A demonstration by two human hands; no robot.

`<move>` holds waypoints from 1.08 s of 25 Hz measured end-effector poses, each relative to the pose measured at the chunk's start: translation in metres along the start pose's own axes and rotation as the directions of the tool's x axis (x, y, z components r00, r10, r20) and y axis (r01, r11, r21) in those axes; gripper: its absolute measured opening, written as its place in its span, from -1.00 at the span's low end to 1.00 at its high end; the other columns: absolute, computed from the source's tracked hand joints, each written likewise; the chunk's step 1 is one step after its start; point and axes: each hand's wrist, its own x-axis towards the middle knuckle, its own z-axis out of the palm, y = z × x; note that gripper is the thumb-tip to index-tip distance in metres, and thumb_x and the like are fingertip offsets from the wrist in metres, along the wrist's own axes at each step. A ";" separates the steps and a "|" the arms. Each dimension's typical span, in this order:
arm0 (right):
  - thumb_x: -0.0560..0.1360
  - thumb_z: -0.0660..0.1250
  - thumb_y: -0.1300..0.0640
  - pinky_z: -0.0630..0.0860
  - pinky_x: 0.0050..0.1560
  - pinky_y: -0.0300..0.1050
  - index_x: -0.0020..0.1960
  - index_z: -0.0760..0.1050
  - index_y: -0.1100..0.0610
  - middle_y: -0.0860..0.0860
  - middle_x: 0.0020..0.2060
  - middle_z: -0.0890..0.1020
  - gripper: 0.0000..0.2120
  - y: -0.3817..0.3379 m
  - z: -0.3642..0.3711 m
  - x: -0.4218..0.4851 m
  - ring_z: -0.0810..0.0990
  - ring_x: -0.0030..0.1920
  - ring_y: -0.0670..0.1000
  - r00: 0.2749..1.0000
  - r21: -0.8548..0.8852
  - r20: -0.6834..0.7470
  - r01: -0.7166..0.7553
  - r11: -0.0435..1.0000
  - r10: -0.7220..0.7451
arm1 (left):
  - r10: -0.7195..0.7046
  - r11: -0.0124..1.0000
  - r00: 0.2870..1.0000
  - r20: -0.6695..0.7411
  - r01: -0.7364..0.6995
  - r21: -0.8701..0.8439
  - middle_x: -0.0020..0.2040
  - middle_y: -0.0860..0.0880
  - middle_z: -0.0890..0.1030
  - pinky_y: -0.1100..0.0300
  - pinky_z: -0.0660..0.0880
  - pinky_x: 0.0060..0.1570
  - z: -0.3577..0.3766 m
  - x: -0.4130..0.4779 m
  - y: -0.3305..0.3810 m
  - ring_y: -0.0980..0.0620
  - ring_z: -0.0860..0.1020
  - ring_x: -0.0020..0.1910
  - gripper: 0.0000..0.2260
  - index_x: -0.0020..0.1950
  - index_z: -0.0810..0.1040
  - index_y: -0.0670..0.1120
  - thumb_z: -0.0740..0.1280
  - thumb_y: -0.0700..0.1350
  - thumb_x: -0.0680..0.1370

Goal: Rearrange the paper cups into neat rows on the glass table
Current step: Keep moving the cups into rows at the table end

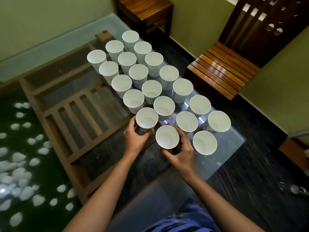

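Note:
Several white paper cups with blue swirl patterns stand upright in three diagonal rows on the glass table point(224, 158). My left hand point(134, 140) grips the nearest cup of the left row point(146, 118) around its lower part. My right hand point(181, 153) curls around the base of the nearest cup of the middle row point(167, 137). The nearest cup of the right row point(204, 142) stands free beside my right hand. The far end of the rows reaches a cup point(130, 37) close to the table's far edge.
A wooden slatted frame point(78, 113) shows under the glass on the left. A wooden chair point(224, 69) stands right of the table and a wooden stool point(145, 10) beyond it. A green rug with white spots point(21, 164) lies at the left.

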 end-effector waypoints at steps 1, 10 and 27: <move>0.19 0.49 0.17 0.35 0.10 -0.49 0.24 0.42 0.27 0.01 0.11 0.53 -0.35 -0.001 -0.001 0.002 0.49 0.14 -0.11 1.000 0.001 -0.004 -0.003 1.000 0.003 | 0.007 1.000 1.000 0.002 -0.007 0.006 0.15 -0.12 0.58 0.16 0.46 0.14 0.001 0.001 0.001 0.02 0.53 0.10 -0.43 0.21 0.47 -0.20 0.57 -0.22 0.25; 0.20 0.50 0.16 0.31 0.15 -0.51 0.25 0.41 0.27 -0.01 0.13 0.50 -0.34 -0.001 0.000 0.000 0.43 0.17 -0.23 0.999 -0.024 -0.040 0.000 1.000 -0.001 | 0.042 0.999 0.998 0.053 -0.041 -0.020 0.12 -0.13 0.58 0.24 0.43 0.12 0.011 0.012 0.006 0.03 0.52 0.08 -0.47 0.18 0.48 -0.21 0.55 -0.25 0.26; 0.27 0.54 -0.04 0.48 0.10 -0.26 0.11 0.51 0.28 0.10 0.02 0.58 -0.44 -0.031 -0.030 -0.021 0.53 0.04 -0.05 0.983 -0.216 -0.051 0.163 0.963 -0.178 | 0.120 0.992 0.992 -0.039 -0.118 0.037 0.19 -0.21 0.53 0.12 0.46 0.16 -0.019 -0.018 0.008 -0.09 0.52 0.18 -0.50 0.26 0.45 -0.27 0.45 -0.29 0.34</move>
